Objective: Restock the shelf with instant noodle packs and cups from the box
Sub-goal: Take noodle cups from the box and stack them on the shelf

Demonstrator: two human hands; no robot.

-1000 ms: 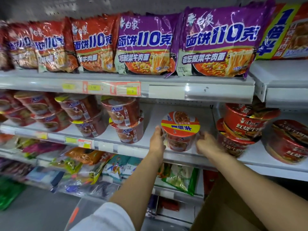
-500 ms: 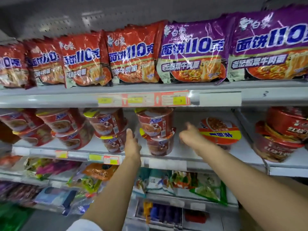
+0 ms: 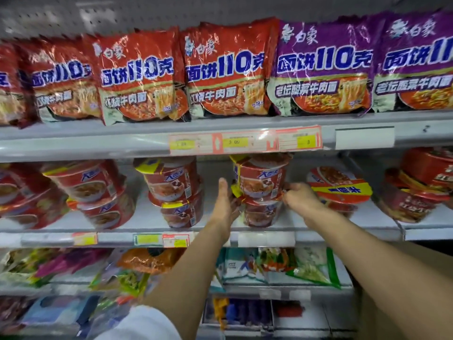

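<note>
At frame centre, on the middle shelf: we see both hands closing on one stack of two red shrink-wrapped noodle cups (image 3: pixel 260 190).
Left hand (image 3: pixel 225 204): fingers straight and together, palm flat against the stack's left side where the two cups meet.
Right hand (image 3: pixel 300 200): fingers curled against the stack's right side at the same height, seemingly pinching the wrap; the fingertips are too blurred to be sure.
Step in hand: we judge this to be straightening stock already on the grey metal middle shelf (image 3: pixel 264 238), not carrying a new item.
Next move: we would press evenly from both sides and slide the stack square, keeping the upper cup from tipping off the lower.
Just right of the right hand: one tilted red cup with a yellow-banded lid (image 3: pixel 339 186), leaning back on the shelf.
Cup stacks of the same kind: we count three clear ones, more blurred at left of frame.
Dark red bowls (image 3: pixel 426 185), right of frame: at least two, stacked.
Upper shelf: three red foil noodle packs (image 3: pixel 228 69) clearly, more at far left; two purple foil noodle packs (image 3: pixel 321 67).
Box: not in view.
</note>
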